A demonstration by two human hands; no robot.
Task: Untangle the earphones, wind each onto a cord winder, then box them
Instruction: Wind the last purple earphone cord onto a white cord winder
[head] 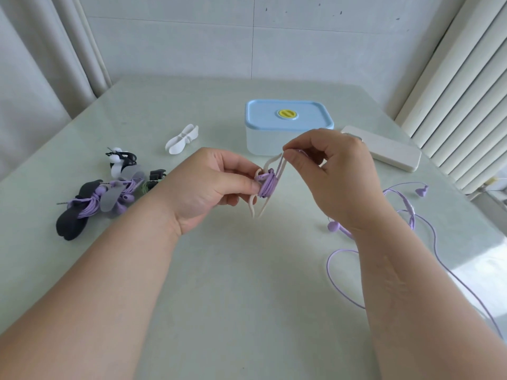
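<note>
Left hand (211, 185) pinches the winder (253, 208), right hand (329, 165) pinches its cord (267, 186); box (274, 142) lidded (contents unseen)

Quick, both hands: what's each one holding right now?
Left hand: pinches the cream cord winder, partly wound.
Right hand: pinches the purple cord just above it.

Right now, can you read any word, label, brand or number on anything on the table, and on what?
No readable text anywhere.
Yellow knob on the blue lid of the storage box: a faint mark, too blurred to read.
White case: no print visible.
</note>
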